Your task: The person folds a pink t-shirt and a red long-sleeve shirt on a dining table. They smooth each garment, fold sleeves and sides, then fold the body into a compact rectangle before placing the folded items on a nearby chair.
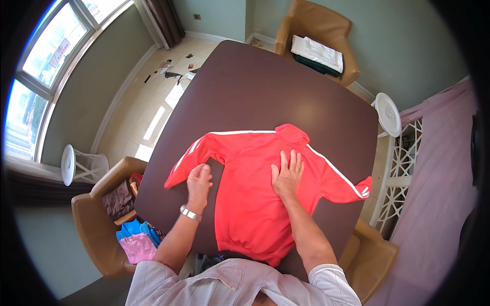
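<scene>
A red long-sleeved jacket or sweatshirt with white stripes lies spread on the dark brown table, its collar away from me and its hem near my body. The left sleeve angles down to the table's left side; the right sleeve reaches the right edge, its cuff turned up. My right hand rests flat on the upper chest, fingers a little apart. My left hand, with curled fingers, is beside the inner edge of the left sleeve; whether it pinches any fabric cannot be told.
Folded pink and blue clothes lie on a tan armchair at the left. Another tan armchair behind the table holds folded white cloth. White round stools stand either side. Scraps litter the floor.
</scene>
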{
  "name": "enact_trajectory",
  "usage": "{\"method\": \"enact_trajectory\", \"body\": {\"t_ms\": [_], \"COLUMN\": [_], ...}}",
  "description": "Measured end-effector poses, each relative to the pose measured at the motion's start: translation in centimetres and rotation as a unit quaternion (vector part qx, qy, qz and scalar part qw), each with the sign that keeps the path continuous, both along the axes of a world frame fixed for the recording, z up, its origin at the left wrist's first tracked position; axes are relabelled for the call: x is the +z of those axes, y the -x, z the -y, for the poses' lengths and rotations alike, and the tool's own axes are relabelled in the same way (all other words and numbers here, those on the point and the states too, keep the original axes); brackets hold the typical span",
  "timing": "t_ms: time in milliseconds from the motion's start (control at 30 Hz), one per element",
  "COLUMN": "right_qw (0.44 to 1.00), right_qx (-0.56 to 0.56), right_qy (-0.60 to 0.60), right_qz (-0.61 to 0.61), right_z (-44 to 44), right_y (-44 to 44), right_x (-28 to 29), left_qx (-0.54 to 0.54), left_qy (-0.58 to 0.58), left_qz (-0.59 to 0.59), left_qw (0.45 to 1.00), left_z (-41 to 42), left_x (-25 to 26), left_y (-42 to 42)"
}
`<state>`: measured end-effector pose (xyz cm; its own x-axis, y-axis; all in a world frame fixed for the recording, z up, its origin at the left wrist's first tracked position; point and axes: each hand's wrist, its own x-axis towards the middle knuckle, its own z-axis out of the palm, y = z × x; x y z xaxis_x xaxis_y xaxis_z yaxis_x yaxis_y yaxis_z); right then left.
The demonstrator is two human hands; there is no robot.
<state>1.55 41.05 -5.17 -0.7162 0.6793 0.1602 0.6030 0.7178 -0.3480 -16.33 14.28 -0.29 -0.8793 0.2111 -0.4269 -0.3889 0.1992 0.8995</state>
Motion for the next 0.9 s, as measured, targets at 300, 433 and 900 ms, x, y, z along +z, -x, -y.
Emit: {"method": "enact_trajectory", "body": {"t_ms": [300,433,900], "right_qw": [1.000,1.000,1.000], "right_qx": [0.009,0.002,-0.002], "right_qy": [0.008,0.007,0.018], "right_qz": [0.000,0.003,0.010], "right_z": [-0.1,-0.3,-0.4], "right_y": [0.3,0.0,-0.2], "right_x": [1.2,0.9,0.3], "left_qx": [0.242,0.144,-0.225], "left_qy": [-0.186,-0.079,0.185], "left_qz": [0.235,0.025,-0.554], "left_qw": [0.923,0.986,0.780], "left_z": [0.1,-2.0,-6.0], "left_x": [-3.9,-1.7,0.5], "left_y": [9.4,12.0,4.4]}}
